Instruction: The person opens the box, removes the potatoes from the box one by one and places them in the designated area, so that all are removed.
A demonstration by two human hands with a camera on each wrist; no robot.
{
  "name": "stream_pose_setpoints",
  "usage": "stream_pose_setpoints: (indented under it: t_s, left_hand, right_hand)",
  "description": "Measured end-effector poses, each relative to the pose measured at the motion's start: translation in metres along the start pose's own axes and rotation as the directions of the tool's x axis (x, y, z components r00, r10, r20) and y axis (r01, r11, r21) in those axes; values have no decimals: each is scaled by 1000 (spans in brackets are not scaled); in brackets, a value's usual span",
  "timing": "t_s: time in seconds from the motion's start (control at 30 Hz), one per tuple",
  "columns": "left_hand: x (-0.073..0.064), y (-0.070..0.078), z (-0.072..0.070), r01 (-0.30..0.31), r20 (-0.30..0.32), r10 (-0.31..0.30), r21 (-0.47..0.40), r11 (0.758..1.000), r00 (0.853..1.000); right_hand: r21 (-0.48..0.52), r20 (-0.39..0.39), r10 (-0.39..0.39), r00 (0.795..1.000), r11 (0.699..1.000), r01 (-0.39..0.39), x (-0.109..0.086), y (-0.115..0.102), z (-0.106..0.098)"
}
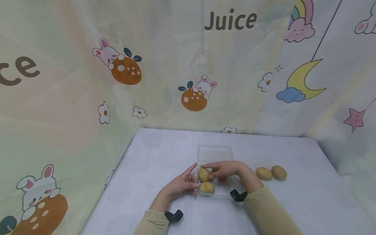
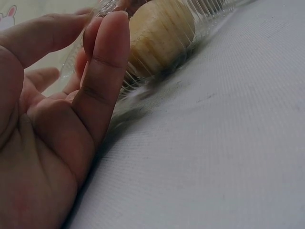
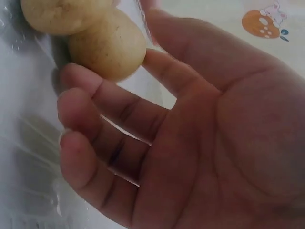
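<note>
Two potatoes in, two out. Upper potato (image 1: 204, 175) and lower potato (image 1: 207, 187) sit along the left side of the clear box (image 1: 221, 190), lower centre of frame; lid (image 1: 215, 152) not closed. Loose potatoes (image 1: 263, 173) remain on the counter (image 1: 147, 169), right of the box. Right hand (image 1: 227, 169): half-bent fingers around the upper potato. Left hand (image 1: 180, 186): part-curled at the box's left edge. Can't tell if either grip is firm.

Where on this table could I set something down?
The white table is bare between the left hand and its left edge, and between the two loose potatoes and its right edge. It's crowded at the clear box: two potatoes inside, left hand alongside, right hand over it.
</note>
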State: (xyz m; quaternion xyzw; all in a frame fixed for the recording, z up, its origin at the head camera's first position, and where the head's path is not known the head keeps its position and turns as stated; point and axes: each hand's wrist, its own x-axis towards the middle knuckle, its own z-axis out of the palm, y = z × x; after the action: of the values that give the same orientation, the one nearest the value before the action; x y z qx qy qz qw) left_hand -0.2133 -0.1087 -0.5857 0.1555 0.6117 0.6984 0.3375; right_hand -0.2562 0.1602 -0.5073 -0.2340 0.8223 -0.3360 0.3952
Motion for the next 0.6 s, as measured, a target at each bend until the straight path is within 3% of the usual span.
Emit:
stream_pose_setpoints:
  t_s: [0.13, 0.4, 0.6]
  left_hand:
    - [0, 1, 1, -2, 13, 2, -9, 1000, 1000]
    - [-1, 2, 2, 0, 9, 0, -7, 1000, 1000]
    - [-2, 2, 1, -6, 15, 6, -9, 1000, 1000]
  right_hand:
    - [15, 6, 1, 1000, 1000, -1, 2, -1, 1]
    - [-17, -62, 13, 998, 1000, -14, 3, -6, 2]
    - [-13, -25, 53, 998, 999, -53, 7, -5, 4]
